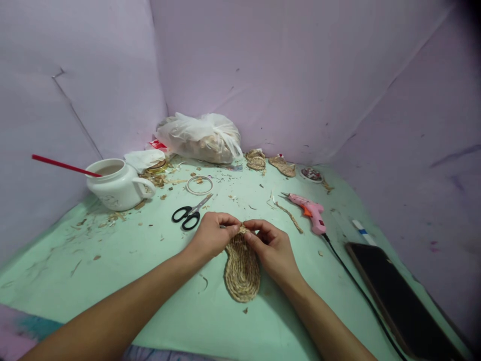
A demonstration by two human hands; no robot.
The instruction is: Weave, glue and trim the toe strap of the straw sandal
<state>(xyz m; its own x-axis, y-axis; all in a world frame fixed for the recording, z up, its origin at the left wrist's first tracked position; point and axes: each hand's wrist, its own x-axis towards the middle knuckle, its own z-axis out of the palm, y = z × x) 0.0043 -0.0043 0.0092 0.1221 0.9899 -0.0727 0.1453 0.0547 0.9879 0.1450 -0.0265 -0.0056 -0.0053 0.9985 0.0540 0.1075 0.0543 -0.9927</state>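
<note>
A small sole of coiled, braided straw [242, 273] lies on the green table top, its wide end toward me. At its far, narrow end my left hand [216, 233] pinches the edge between thumb and fingers. My right hand [270, 243] grips the same end from the other side, thumb on top and fingers bent. The two sets of fingertips nearly meet over a pale bit of straw. Exactly what lies between them is partly hidden. Black-handled scissors [191, 213] rest partly open just left of my left hand.
A pink glue gun [310, 210] and a straw cord piece [289, 216] lie right, near a dark phone [402, 301]. A white mug [112, 185] holds a red stick. Behind are a tape ring [199, 185], a plastic bag [203, 138], straw slippers [281, 165] and a small dish [311, 174].
</note>
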